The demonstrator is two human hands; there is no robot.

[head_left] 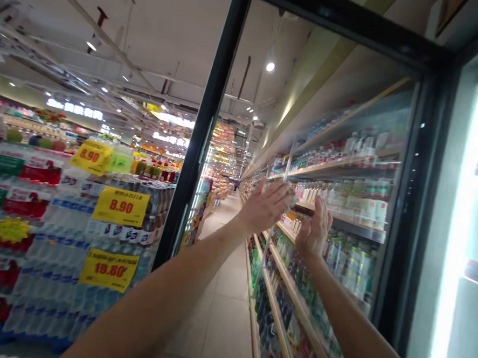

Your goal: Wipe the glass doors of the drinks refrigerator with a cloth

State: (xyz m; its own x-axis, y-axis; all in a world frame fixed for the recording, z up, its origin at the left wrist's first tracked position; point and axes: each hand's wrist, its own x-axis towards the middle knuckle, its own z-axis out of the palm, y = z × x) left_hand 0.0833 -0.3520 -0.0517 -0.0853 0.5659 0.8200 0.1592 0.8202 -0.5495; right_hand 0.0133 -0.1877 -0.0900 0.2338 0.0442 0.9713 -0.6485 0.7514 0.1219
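Glass door (pixel 241 146) stands beyond left hand (pixel 264 206) and right hand (pixel 313 235) — fingers (pixel 279 191) outstretched, contact unclear.

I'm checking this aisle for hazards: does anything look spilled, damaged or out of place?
Nothing stands out. No spill shows on the tiled floor, the stacked bottle packs look orderly, and the open glass door beyond the left hand and right hand shows no damage, though blur hides detail.

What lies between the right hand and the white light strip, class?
In the head view, shelved bottles and then the dark door frame lie between the right hand and the light strip.
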